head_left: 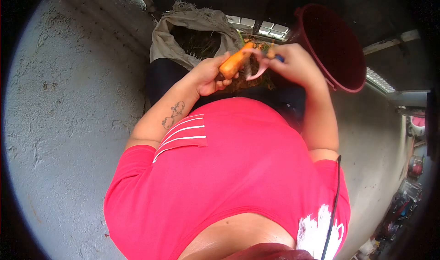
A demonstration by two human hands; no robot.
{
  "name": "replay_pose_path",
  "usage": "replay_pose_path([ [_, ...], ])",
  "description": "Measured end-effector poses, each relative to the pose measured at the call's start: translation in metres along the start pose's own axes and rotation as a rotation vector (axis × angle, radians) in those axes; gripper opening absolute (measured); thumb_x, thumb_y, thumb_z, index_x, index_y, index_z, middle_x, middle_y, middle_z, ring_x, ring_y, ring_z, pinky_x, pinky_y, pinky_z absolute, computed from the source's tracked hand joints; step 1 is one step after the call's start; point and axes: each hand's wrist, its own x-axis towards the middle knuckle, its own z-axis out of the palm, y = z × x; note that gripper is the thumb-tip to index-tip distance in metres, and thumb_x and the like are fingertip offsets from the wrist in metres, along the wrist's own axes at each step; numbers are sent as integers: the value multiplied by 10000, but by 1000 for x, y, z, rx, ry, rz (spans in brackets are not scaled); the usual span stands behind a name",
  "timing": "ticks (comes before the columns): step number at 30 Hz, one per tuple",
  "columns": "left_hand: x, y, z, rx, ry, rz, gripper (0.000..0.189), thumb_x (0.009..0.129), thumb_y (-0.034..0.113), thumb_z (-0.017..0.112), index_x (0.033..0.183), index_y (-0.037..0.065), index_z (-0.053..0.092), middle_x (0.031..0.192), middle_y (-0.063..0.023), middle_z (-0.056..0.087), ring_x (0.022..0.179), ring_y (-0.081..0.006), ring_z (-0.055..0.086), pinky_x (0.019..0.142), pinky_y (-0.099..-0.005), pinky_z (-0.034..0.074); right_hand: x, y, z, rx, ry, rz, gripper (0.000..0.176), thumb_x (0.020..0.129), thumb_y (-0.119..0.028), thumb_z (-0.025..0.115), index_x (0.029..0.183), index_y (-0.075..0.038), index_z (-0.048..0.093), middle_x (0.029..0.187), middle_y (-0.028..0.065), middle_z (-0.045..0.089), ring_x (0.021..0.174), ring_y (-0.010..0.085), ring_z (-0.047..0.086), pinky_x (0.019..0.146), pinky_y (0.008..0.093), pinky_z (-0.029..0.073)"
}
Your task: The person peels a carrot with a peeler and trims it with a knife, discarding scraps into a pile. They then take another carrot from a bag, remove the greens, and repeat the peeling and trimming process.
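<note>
from my remote seat i see the carrot (233, 65) at twelve o'clock, its near end wrapped by the left hand's (211, 76) curled fingers, probably so its far length stays exposed. the right hand (293, 64) closes around a blurred pink tool (261, 70), likely a peeler, angled across it. sack (158, 42) at eleven and bucket (351, 89) at one flank them, seemingly for easy reach.

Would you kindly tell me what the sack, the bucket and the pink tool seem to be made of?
Sack: probably woven plastic or coarse cloth, dull; its mouth is crumpled and frayed. Bucket: likely smooth plastic, given its even dark-red colour and rounded rim. Pink tool: perhaps plastic, by its uniform colour; blur hides its finish.
</note>
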Motion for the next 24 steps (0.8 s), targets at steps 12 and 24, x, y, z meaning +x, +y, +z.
replay_pose_path([
  [12,-11,-8,6,61,-108,-5,428,1016,442,367,1009,69,576,662,-42,517,389,-59,307,339,-186,229,1,-7,3,-103,-61,-85,431,812,-524,651,838,-95,694,730,168,642,727,372,629,640,444,487],
  [24,-16,6,-3,-11,-242,-10,522,1024,460,342,1133,11,586,716,-59,560,460,-72,377,388,-185,262,13,60,-18,-267,117,309,424,829,-520,630,904,-115,733,789,179,669,788,361,656,685,434,508],
])
